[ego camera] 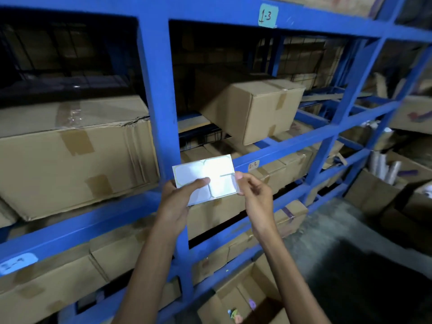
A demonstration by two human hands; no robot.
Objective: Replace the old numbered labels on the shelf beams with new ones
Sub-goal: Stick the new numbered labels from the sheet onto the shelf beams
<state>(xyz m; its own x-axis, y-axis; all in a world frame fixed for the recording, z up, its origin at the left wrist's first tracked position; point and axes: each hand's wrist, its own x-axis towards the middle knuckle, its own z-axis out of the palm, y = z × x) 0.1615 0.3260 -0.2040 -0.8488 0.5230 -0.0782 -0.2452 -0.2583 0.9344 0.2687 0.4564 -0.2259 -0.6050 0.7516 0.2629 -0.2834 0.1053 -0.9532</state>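
Note:
I hold a white sheet of blank labels (205, 176) in front of the blue shelf upright. My left hand (180, 199) grips its lower left part, thumb on top. My right hand (254, 195) pinches its right edge between thumb and fingers. A green handwritten label "1-3" (267, 16) is stuck on the top beam (210, 10). A small pale label (253, 164) sits on the middle beam just right of the sheet. A light blue label (17, 263) is on the lower beam at the far left.
Blue steel racking fills the view, loaded with cardboard boxes: a large one (70, 155) at left, a tilted one (252, 108) at centre. An open box (245, 298) stands on the floor below. More boxes and plastic rolls (385, 169) lie at right, beside dark concrete floor.

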